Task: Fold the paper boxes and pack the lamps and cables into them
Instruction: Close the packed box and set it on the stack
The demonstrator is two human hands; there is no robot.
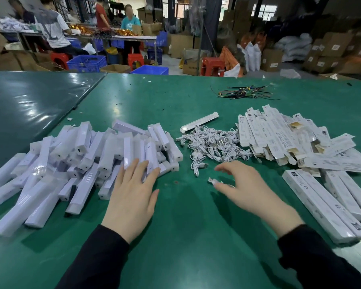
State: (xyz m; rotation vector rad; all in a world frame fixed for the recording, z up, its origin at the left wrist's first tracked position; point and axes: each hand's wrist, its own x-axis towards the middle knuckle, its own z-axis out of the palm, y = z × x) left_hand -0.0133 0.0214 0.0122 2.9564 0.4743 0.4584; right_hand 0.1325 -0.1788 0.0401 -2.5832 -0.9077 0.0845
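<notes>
A heap of white bar lamps point(88, 163) covers the left of the green table point(186, 236). My left hand point(133, 197) lies flat with straight fingers, its fingertips touching the lamps at the heap's right edge. A tangle of white cables point(213, 144) sits in the middle. My right hand point(246, 188) hovers low just in front of that tangle, fingers curled, pinching a white cable with a USB plug point(212, 181) sticking out to the left. Flat unfolded paper boxes point(279, 138) pile up at the right. Folded long boxes point(325, 203) lie side by side at the near right.
One folded box point(199, 122) lies alone behind the cables. A bundle of thin coloured wires point(246, 93) rests further back. Beyond the table edge stand red stools, blue crates, cardboard cartons and several people at another bench.
</notes>
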